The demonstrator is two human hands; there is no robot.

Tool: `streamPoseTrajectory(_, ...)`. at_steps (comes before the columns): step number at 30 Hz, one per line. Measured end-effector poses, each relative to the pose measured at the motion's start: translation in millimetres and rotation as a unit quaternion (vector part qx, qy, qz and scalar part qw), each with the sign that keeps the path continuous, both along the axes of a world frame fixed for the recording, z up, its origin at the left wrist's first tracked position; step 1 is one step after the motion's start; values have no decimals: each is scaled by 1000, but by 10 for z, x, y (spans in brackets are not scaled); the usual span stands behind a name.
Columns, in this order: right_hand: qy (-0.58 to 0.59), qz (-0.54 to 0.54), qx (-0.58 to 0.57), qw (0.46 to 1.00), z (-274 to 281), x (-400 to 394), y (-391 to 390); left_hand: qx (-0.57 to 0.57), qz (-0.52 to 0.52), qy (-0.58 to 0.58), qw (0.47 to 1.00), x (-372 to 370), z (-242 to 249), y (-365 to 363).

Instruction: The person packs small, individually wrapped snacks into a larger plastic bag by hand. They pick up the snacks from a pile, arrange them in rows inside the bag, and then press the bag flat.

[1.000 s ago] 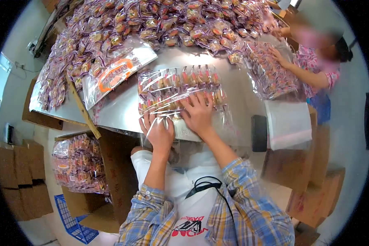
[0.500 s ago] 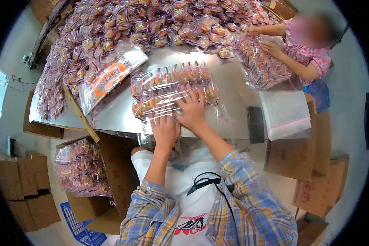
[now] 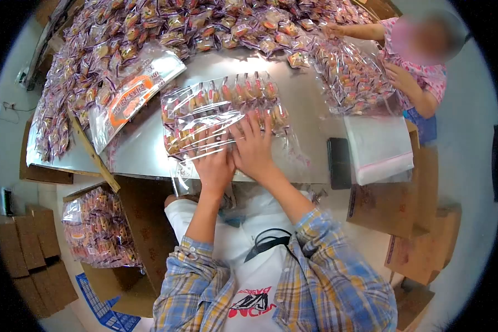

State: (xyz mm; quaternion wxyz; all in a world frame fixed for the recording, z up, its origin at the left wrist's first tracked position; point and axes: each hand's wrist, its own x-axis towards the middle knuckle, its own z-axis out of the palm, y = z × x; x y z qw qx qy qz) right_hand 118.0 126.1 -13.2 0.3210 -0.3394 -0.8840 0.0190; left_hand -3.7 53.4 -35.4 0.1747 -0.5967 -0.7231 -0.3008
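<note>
Pressing flat on the near side of a clear bag of wrapped snack packs [image 3: 221, 97], both hands touching it. Bag lies on the metal desk [image 3: 311, 119], directly ahead of the torso; long axis runs side to side, right end angled slightly farther out. Left hand [image 3: 213, 169] on the near edge, fingers extended, tips partly lost in glare. Right hand [image 3: 254, 148] beside it, fingers slightly spread, reaching farther over the pack rows. Neither hand visibly grips anything.

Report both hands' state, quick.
Left hand: open, pressed flat on the clear bag of snacks, not gripping.
Right hand: open, fingers spread on that same bag.
</note>
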Motion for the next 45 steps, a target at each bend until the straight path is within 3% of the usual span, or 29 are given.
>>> streamPoseTrajectory(10, 3, -46, 57, 997, -138, -48, 87, -12, 2, -22, 1000, 53, -22, -27)
streamPoseTrajectory(14, 39, -18, 41, 998, -107, -60, 131, -29, 16, -44, 998, 80, -16, -8)
streamPoseTrajectory(17, -13, -9, 21, 1000, -52, 39, 35, -53, 24, -47, 997, 79, -28, 14)
streamPoseTrajectory(26, -102, 72, -140, 982, -209, 1013, -577, -25, 20, -37, 999, 92, 47, -54)
streamPoseTrajectory(28, -101, 90, -128, 983, -103, 1012, -516, -22, 19, -26, 999, 89, 66, -47)
streamPoseTrajectory(34, -128, 85, -235, 960, 257, 848, -343, -32, 33, -37, 998, 96, 26, -14)
streamPoseTrajectory(37, -177, 174, -486, 838, 738, 866, -68, -53, 40, -39, 997, 96, 38, -4)
streamPoseTrajectory(40, -52, 284, -640, 713, 1167, 984, 440, -62, 11, -102, 993, 82, 70, -75)
streamPoseTrajectory(42, 63, 212, -676, 703, 1520, 966, 881, -52, 26, -75, 996, 84, 44, -32)
streamPoseTrajectory(44, 196, 111, -557, 800, 1313, 852, 1591, -46, 29, -71, 996, 85, 21, 1)
streamPoseTrajectory(45, 162, 57, -466, 868, 1163, 790, 1908, -45, 25, -80, 995, 85, 8, 0)
